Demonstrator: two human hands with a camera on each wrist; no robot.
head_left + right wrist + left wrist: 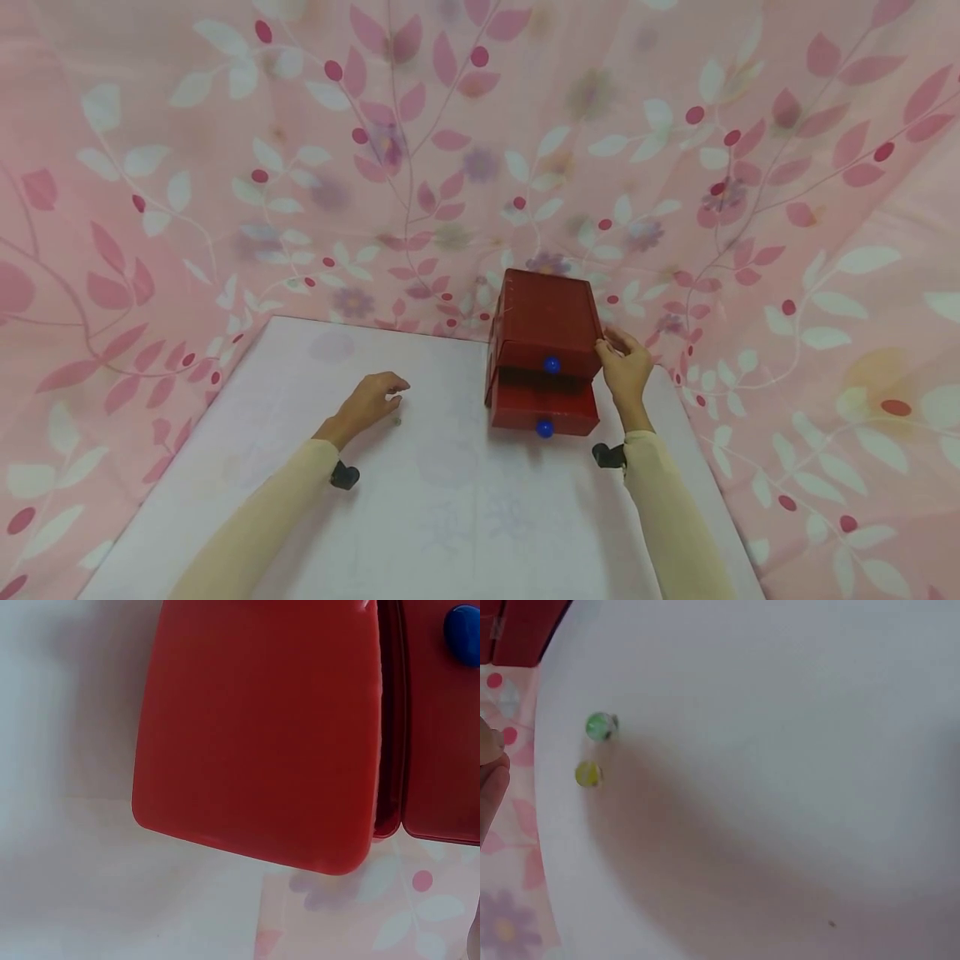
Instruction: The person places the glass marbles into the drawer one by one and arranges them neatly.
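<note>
A red box with two drawers (pixel 551 312) stands at the table's far edge, and each drawer has a blue knob. Its lower drawer (pixel 536 410) is pulled out; in the right wrist view the drawer front (pixel 259 735) fills the middle. My right hand (pixel 628 367) rests against the box's right side, thumb at the front corner. Left of the box, my left hand (pixel 370 404) hovers over the table, thumb and fingers apart with nothing visible between them. Near it, the left wrist view shows a green marble (pixel 601 727) and a yellow marble (pixel 589 774).
A white cloth covers the table (pixel 442 517). Behind and on both sides hangs a pink curtain (pixel 420 167) with printed leaves and flowers, close to the back of the box. A tiny dark speck (pixel 832 924) lies on the cloth.
</note>
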